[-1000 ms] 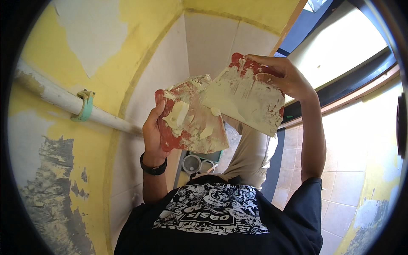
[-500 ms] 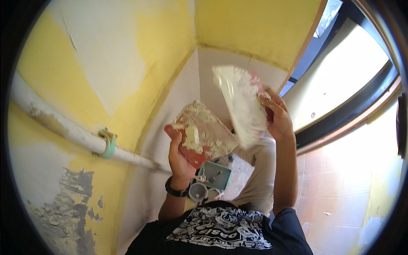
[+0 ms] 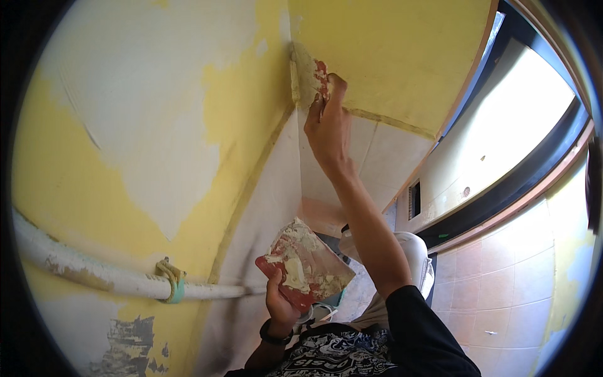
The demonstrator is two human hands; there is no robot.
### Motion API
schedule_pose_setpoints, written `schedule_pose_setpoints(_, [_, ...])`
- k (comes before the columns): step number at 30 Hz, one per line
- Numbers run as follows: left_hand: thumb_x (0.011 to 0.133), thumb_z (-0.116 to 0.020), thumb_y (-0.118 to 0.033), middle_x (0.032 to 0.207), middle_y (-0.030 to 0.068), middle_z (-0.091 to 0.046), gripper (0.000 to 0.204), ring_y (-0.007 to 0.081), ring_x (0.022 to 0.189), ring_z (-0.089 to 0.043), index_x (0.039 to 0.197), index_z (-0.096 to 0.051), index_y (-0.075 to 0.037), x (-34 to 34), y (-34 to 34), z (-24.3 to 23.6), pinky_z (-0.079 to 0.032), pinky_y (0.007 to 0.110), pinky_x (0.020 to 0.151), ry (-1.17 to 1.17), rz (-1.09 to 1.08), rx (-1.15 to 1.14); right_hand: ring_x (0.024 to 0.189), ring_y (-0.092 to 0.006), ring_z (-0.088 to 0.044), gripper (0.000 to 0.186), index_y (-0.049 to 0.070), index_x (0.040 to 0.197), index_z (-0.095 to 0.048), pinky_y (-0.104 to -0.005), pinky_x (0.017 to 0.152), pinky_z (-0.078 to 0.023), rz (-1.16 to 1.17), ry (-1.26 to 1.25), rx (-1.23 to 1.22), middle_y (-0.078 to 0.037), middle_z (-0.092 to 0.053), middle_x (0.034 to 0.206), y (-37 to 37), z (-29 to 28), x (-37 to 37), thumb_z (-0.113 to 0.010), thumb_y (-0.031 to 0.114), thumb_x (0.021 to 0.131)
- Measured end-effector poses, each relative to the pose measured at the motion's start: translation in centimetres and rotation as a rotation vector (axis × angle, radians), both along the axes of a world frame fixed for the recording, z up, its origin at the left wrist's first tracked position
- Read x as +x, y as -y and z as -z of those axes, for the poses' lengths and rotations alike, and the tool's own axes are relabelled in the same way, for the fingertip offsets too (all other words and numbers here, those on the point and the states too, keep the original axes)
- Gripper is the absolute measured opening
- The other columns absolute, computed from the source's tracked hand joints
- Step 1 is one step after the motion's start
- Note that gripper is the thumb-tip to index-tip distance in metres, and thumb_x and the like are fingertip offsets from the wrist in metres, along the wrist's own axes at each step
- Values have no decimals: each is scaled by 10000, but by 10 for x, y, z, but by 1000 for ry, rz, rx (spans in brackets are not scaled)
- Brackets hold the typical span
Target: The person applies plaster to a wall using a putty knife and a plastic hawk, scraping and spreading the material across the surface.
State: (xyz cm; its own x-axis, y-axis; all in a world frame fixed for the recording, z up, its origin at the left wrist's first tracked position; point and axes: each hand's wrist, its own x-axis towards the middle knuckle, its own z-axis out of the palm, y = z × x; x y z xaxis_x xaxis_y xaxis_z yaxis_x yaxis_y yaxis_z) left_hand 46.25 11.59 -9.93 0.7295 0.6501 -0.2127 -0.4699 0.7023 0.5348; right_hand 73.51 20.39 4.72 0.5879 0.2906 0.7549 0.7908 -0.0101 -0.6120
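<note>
My right hand (image 3: 328, 129) is raised and grips a wide putty blade (image 3: 309, 76) smeared with pale filler, pressed into the inner corner of the yellow wall (image 3: 389, 56). My left hand (image 3: 280, 305) is low, by my chest, and holds a second red-edged blade (image 3: 304, 264) loaded with cream filler, tilted face up. A dark band sits on the left wrist.
A white pipe (image 3: 107, 276) with a green clamp (image 3: 173, 283) runs along the left wall. White tiles (image 3: 377, 157) cover the lower corner. A dark-framed window (image 3: 521, 138) is on the right, above beige tiles. A white toilet (image 3: 414, 251) stands below.
My right hand has lifted its blade away from the left one and up to the wall corner. The left hand with its loaded blade has dropped lower.
</note>
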Motion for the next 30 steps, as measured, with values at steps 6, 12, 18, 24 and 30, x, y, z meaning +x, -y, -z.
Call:
schedule_pose_setpoints(6, [1009, -410, -327, 1353, 131, -532, 502, 299, 1223, -549, 1424, -382, -45, -2, 2, -1, -442, 476, 1040, -15, 34, -33, 593, -389, -621, 675, 66, 1480, -291, -455, 542, -478, -3, 138, -33, -240, -630, 749, -35, 20, -14, -525, -68, 862])
schedule_pose_setpoints(12, [1008, -420, -327, 1340, 132, -543, 494, 296, 1225, -550, 1416, -394, -50, -3, -1, -6, -436, 479, 1048, -35, 65, -31, 542, -289, -578, 623, 69, 1445, -458, -328, 557, -470, -100, 130, 93, -187, -615, 716, -27, 13, -9, -542, -81, 846])
schedule_pose_setpoints(18, [1009, -424, -332, 1332, 135, -554, 496, 289, 1229, -549, 1401, -413, -28, -11, -10, 8, -440, 466, 1044, -32, 57, -9, 547, -67, -418, 352, 35, 1276, -594, -236, 528, -379, -69, -154, 114, -19, -512, 656, 19, 3, -3, -543, 23, 927])
schedule_pose_setpoints(24, [1004, -423, -317, 1355, 140, -537, 506, 292, 1237, -541, 1413, -399, -20, -2, -6, -16, -434, 458, 1049, -67, 37, 3, 546, -97, -440, 291, 34, 1201, -612, -254, 542, -401, -33, -49, 234, -40, -516, 639, -9, -21, 39, -534, 27, 920])
schedule_pose_setpoints(30, [1000, -427, -306, 1360, 145, -529, 517, 299, 1239, -540, 1436, -370, -33, 0, -6, -22, -425, 468, 1059, -34, 13, -8, 560, -83, -417, 248, 37, 1150, -625, -251, 538, -382, -55, -57, 248, -26, -475, 625, -24, -34, 40, -542, 20, 917])
